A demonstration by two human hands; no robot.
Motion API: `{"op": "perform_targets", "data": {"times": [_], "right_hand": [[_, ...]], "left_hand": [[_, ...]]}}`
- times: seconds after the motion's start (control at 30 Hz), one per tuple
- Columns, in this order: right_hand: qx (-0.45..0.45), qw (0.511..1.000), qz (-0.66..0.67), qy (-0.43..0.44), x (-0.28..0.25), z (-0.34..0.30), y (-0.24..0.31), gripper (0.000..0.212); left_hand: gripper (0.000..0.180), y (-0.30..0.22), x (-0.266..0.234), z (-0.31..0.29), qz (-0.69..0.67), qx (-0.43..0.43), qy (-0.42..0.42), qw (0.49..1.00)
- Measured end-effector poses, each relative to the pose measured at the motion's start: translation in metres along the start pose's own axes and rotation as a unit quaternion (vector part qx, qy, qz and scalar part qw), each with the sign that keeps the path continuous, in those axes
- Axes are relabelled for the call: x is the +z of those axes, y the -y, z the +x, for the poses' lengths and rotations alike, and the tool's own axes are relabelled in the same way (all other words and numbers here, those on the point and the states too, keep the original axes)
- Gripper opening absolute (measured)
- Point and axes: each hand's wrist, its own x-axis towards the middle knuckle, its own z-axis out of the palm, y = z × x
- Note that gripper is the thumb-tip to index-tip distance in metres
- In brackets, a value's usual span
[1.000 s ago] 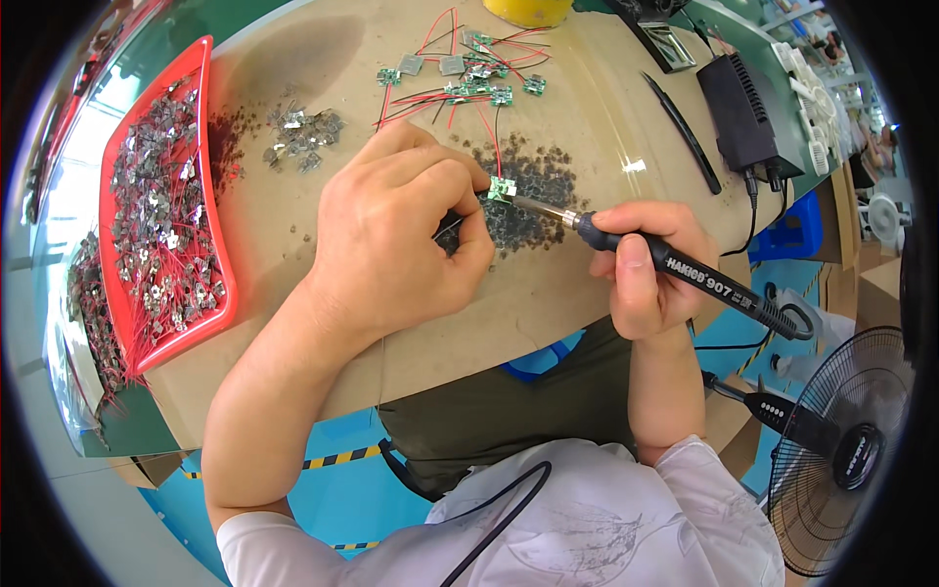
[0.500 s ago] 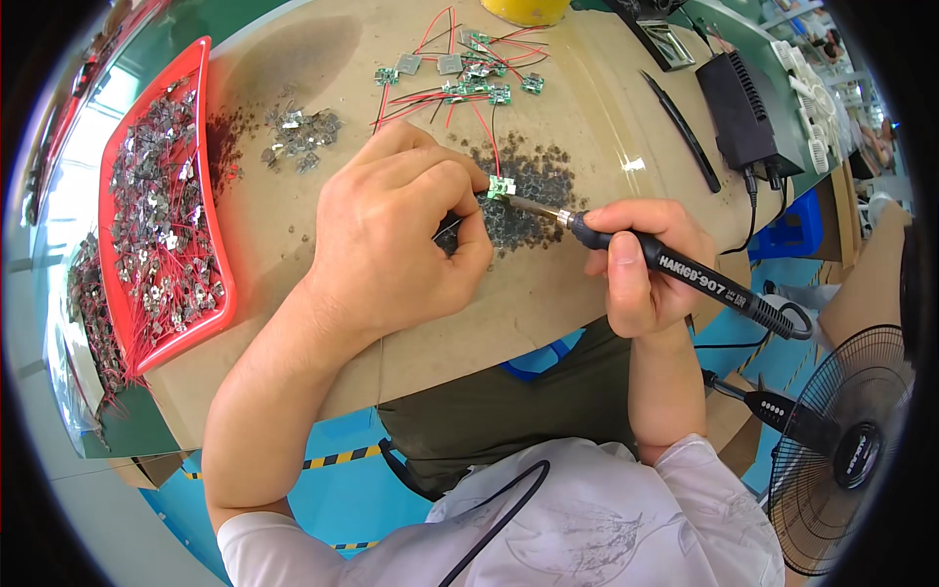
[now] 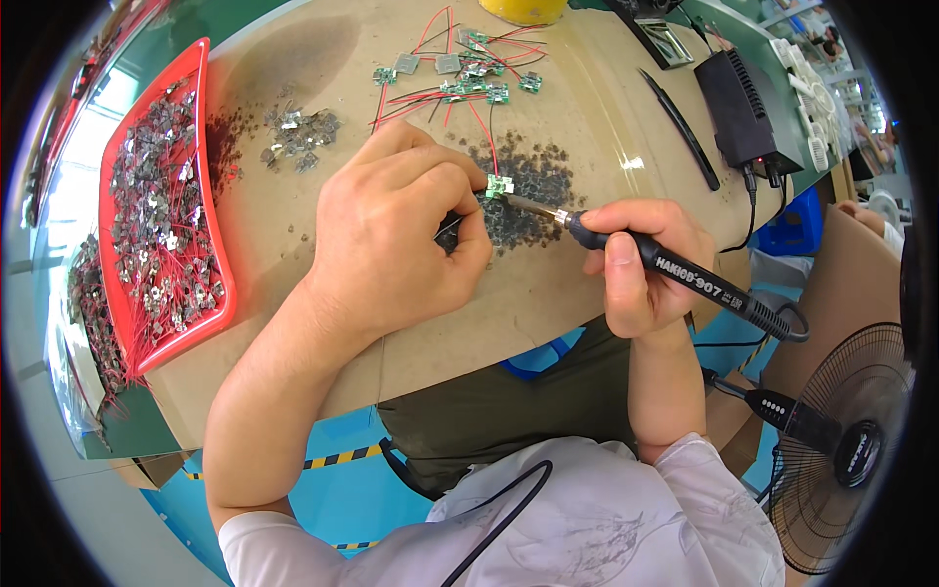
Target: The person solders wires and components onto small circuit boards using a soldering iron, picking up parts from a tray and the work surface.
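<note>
A small green circuit board (image 3: 499, 186) with a red and a black wire on its far side sits over a dark, spattered patch (image 3: 533, 210) of the brown work surface. My left hand (image 3: 396, 230) is closed, its fingertips at the board's left edge. A thin wire (image 3: 448, 227) shows in the gap between its finger and thumb; most of it is hidden. In my right hand (image 3: 646, 259) is a black soldering iron (image 3: 699, 274), gripped like a pen. Its metal tip (image 3: 533, 205) meets or nearly meets the board's lower right edge.
Several wired boards (image 3: 474, 78) lie farther back. A red tray (image 3: 225, 284) of small metal parts with red wires stands left, beside a loose pile of metal pieces (image 3: 298, 132). Black tweezers (image 3: 680, 127) and a black power box (image 3: 748, 112) are right; a fan (image 3: 846, 445) stands lower right.
My hands, the soldering iron and the board hold almost the same place. Beyond the fan at the right, a brown panel shows where a bare limb was.
</note>
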Motion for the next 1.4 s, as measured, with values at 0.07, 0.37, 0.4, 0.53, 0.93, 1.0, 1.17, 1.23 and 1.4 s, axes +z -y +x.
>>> {"op": "perform_targets", "data": {"times": [0.07, 0.37, 0.4, 0.53, 0.93, 1.0, 1.17, 1.23, 1.4], "right_hand": [[-0.012, 1.000, 0.006, -0.001, 0.001, -0.001, -0.001, 0.013], [0.024, 0.998, 0.032, -0.046, -0.001, -0.008, 0.001, 0.014], [0.018, 0.999, 0.026, -0.042, -0.001, -0.007, 0.001, 0.014], [-0.013, 0.999, 0.016, -0.030, -0.001, -0.001, 0.001, 0.014], [-0.032, 0.999, -0.003, -0.004, -0.002, 0.002, 0.000, 0.012], [-0.030, 1.000, -0.005, -0.002, -0.002, 0.002, 0.000, 0.012], [-0.038, 0.999, -0.002, -0.003, -0.002, 0.001, 0.001, 0.012], [-0.039, 0.999, -0.001, -0.005, -0.001, 0.000, 0.001, 0.012], [-0.041, 0.999, -0.013, -0.001, -0.004, -0.003, 0.000, 0.011]], "left_hand": [[0.015, -0.002, 0.000, -0.001, -0.009, -0.017, -0.002, 1.000], [0.016, -0.004, 0.000, 0.000, -0.010, -0.010, -0.001, 1.000], [0.017, -0.003, 0.001, 0.000, 0.000, 0.003, -0.003, 1.000], [0.017, -0.004, 0.003, 0.001, 0.004, 0.003, -0.001, 1.000], [0.015, -0.004, 0.006, 0.003, 0.031, 0.016, -0.018, 0.999], [0.016, -0.006, 0.004, 0.003, 0.023, 0.005, 0.000, 1.000], [0.016, -0.005, 0.004, 0.000, 0.026, 0.009, -0.005, 1.000], [0.016, -0.006, 0.005, 0.000, 0.025, 0.011, -0.009, 1.000], [0.016, -0.005, 0.005, 0.000, 0.014, 0.008, -0.010, 1.000]]}}
